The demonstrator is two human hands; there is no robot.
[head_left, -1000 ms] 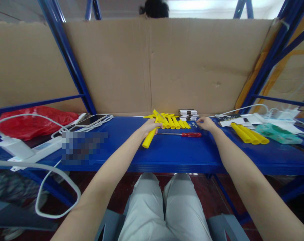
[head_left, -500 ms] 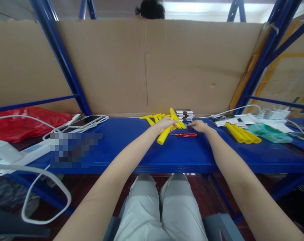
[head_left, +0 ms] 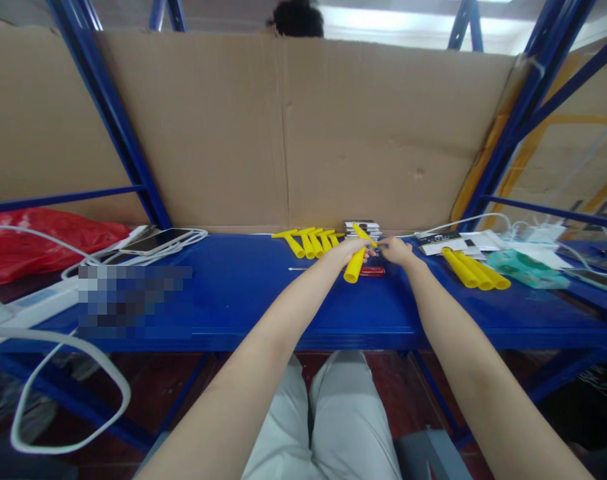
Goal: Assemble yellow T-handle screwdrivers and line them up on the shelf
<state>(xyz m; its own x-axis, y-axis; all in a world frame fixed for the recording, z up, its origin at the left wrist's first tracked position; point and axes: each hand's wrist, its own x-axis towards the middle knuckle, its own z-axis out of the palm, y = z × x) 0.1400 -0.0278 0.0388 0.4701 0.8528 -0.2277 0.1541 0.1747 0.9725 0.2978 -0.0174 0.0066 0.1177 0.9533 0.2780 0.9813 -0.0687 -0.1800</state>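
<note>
My left hand (head_left: 356, 249) is wrapped round a yellow T-shaped tool (head_left: 354, 268), its round tubular handle slanting down toward me and its crosspiece pointing away. My right hand (head_left: 396, 251) is beside the crosspiece, fingers drawn together; anything small between them is hidden. Beneath the held tool lies a screwdriver (head_left: 372, 271) with a red handle, its shaft pointing left. Several more yellow T-shaped tools (head_left: 309, 245) lie in a row left of my hands. Behind my hands stands a stack of small white-and-dark packets (head_left: 354, 227).
Yellow tubes (head_left: 476, 269) lie at the right, near a green plastic packet (head_left: 528, 268) and white papers (head_left: 441, 244). On the left are a red plastic bag (head_left: 48, 241), a phone (head_left: 158, 241) and white cables (head_left: 196, 237). A cardboard panel (head_left: 223, 133) closes the back of the blue table (head_left: 243, 293).
My left hand has moved right with the yellow tool, closer to my right hand. The row of yellow tools and the screwdriver's shaft now show more fully. The view has shifted slightly.
</note>
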